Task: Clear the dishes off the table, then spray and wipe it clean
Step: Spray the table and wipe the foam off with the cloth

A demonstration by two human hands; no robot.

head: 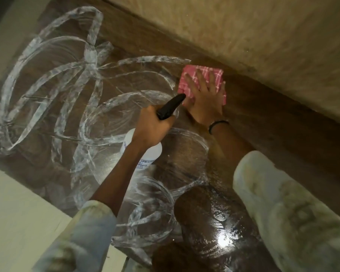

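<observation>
**Foam-streaked bench, one cloth, one spray bottle**

The dark wooden bench carries white foamy streaks that loop and cross over most of its left and middle area, with more arcs nearer the person. The right strip of the surface, along the far edge, shows bare wood, and a wet patch near the bottom shines with a bright glare. Beyond the far edge lies a beige textured floor; a pale surface borders the bench at lower left.

One pink checked cloth lies flat on the bench near the far edge. The right hand rests on top of it, fingers straight and spread, palm pressing down; a dark band circles that wrist. Nothing is curled into that hand.

One spray bottle, white-bodied with a printed label and a black trigger head, sits in the left hand, whose fingers wrap around the neck just below the black nozzle. The nozzle points toward the cloth and partly overlaps its near corner in the view; whether they touch cannot be told. The bottle's base hangs above the streaked wood.

Both forearms wear pale sleeves pushed up. Two hands, one cloth, one bottle are visible.
</observation>
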